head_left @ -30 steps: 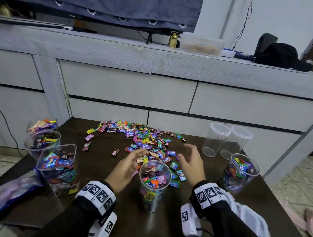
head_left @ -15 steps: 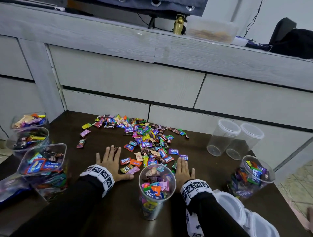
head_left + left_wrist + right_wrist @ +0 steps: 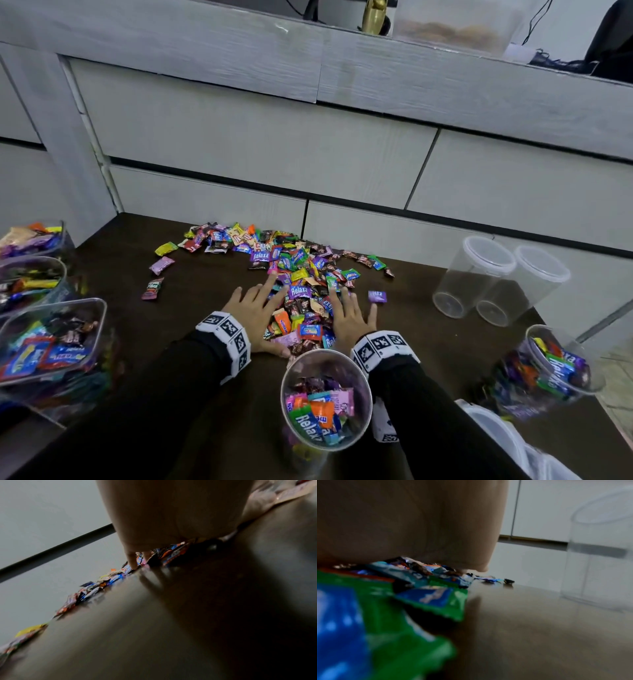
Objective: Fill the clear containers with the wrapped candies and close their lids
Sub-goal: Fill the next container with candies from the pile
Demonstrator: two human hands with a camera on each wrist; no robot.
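A heap of wrapped candies [image 3: 301, 274] lies on the dark table [image 3: 171, 359]. My left hand [image 3: 255, 308] lies flat, fingers spread, on the heap's left side, and my right hand [image 3: 349, 315] lies flat on its right side. Between my wrists stands an open round clear container [image 3: 325, 401], partly filled with candies. In the left wrist view my palm [image 3: 171, 513] presses down beside candies [image 3: 109, 578]. In the right wrist view my palm [image 3: 402, 520] rests over blue and green wrappers [image 3: 385, 601].
Two lidded empty clear containers [image 3: 479, 274] stand at the right. An open round container with candies [image 3: 548, 373] sits near the right edge, white lids [image 3: 496, 435] beside it. Three filled containers [image 3: 51, 346] line the left edge. Grey drawers [image 3: 308, 154] back the table.
Both hands dropped from above the container to lie flat on the table, then slid forward to either side of the candy heap. The head view has tilted down.
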